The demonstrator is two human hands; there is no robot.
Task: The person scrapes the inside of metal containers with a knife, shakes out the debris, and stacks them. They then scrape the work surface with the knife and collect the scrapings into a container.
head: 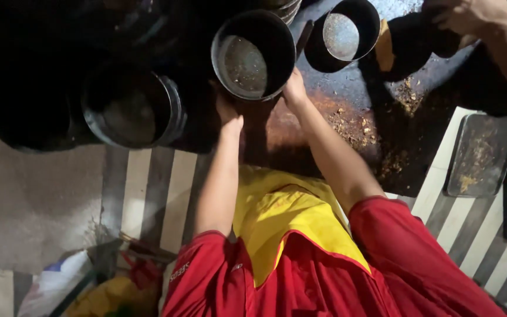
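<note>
I hold a round dark baking tin [253, 53] tilted toward me, its worn metal bottom showing crumbs. My left hand [228, 114] grips it from below at its lower left edge. At the tin's lower right rim sits my right hand [294, 88]. Both my arms reach out from red and yellow sleeves. The tin hangs above a dark, greasy work surface [347, 111] strewn with brown crumbs.
Another person's hand [459, 14] at the top right holds a dark tin [409, 44]. A further round tin [347, 32] lies beside it. More round tins [133, 111] stand at the left. A rectangular tray [481, 154] rests at the right; plastic bags [60, 282] lie at the lower left.
</note>
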